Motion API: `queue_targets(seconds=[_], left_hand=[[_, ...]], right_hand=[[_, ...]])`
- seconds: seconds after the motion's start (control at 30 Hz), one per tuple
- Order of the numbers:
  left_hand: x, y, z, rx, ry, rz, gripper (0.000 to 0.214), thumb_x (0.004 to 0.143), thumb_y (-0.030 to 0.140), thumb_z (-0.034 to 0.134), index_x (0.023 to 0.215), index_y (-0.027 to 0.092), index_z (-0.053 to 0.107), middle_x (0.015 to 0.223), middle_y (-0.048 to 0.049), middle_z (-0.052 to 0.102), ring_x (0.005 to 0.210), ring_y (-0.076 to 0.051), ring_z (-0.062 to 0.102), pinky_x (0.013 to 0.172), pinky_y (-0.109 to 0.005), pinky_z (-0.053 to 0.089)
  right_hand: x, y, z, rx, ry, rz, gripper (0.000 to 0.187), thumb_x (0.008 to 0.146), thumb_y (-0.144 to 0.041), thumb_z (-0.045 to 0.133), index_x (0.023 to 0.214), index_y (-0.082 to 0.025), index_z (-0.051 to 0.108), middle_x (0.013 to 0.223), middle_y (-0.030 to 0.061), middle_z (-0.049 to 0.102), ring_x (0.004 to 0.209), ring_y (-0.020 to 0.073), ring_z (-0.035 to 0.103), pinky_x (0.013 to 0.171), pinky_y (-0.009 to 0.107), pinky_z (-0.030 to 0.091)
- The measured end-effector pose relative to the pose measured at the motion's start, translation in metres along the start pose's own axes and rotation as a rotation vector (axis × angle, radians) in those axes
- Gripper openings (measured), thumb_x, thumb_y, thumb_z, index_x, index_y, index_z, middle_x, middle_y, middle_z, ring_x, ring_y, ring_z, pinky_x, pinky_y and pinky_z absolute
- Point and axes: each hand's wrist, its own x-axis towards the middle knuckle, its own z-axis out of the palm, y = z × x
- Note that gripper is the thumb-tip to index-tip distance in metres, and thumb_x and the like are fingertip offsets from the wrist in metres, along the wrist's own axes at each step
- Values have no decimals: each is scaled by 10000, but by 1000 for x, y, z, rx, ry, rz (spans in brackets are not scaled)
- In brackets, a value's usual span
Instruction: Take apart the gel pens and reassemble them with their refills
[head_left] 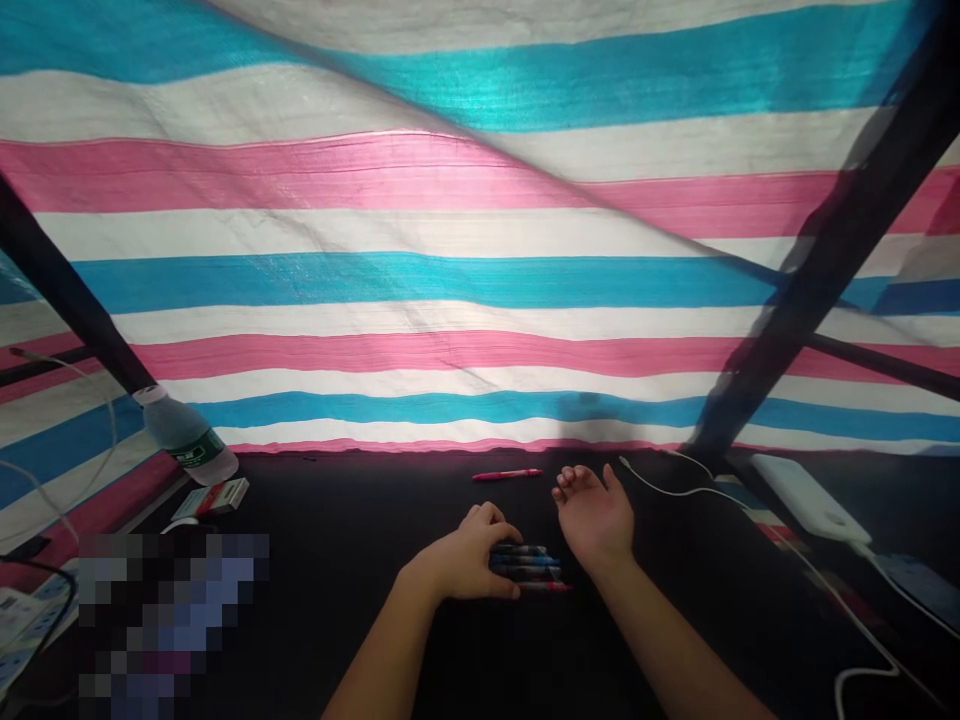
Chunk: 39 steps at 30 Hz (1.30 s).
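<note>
Several pens [529, 566] lie side by side on the black table, with blue, dark and red ones among them. Around their left ends curves my left hand [474, 556], its thumb at the near side and its fingers at the far side of the bunch. The palm hides those ends. My right hand [596, 515] is to the right of the pens, palm turned inward, fingers loosely bent and apart, with nothing in it. A single red pen [507, 475] lies farther back, between the two hands and apart from the bunch.
A bottle [184, 435] with a green label stands at the back left beside a small box [217, 497]. At right are a white power bank [810, 500] and a white cable [840, 600]. Striped sheeting [450, 355] hangs behind the black tabletop [337, 520].
</note>
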Motion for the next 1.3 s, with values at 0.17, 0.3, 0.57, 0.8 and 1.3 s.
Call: queue_targets(seconds=[0.17, 0.3, 0.57, 0.8, 1.3], left_hand=[[1, 1, 4, 3, -22, 8, 612, 669, 366, 846, 1249, 300, 663, 1211, -56, 485, 1165, -300, 481, 1022, -418, 453], [2, -1, 8, 7, -11, 11, 603, 677, 324, 821, 1256, 301, 652, 1207, -53, 485, 1159, -294, 482, 1032, -416, 445], [0, 4, 9, 4, 2, -17, 691, 672, 407, 848, 1319, 292, 632, 1240, -72, 509, 1165, -307, 498, 1015, -410, 457], [7, -7, 4, -55, 259, -16, 436, 897, 549, 647, 1199, 240, 707, 1124, -92, 620, 1104, -286, 580, 972, -383, 467], [34, -51, 6, 123, 574, 15, 211, 957, 255, 559, 951, 215, 766, 1135, -97, 690, 1123, -265, 618, 1034, -435, 465]], right_hand=[[0, 1, 0, -6, -29, 7, 282, 864, -465, 680, 729, -220, 646, 771, 2, 642, 759, 167, 628, 674, 298, 524], [0, 2, 0, -41, -28, -15, 292, 860, -473, 689, 720, -221, 641, 767, -1, 642, 761, 166, 627, 669, 292, 521], [-1, 3, 2, -58, -49, -14, 281, 850, -471, 701, 714, -232, 642, 757, -3, 647, 755, 176, 627, 662, 316, 517], [-2, 4, 4, -28, -59, 13, 265, 850, -449, 697, 718, -224, 653, 754, 2, 637, 756, 172, 617, 668, 305, 519], [-8, 5, 13, -28, -84, 31, 266, 859, -431, 697, 690, -227, 680, 733, 14, 595, 733, 180, 578, 659, 302, 506]])
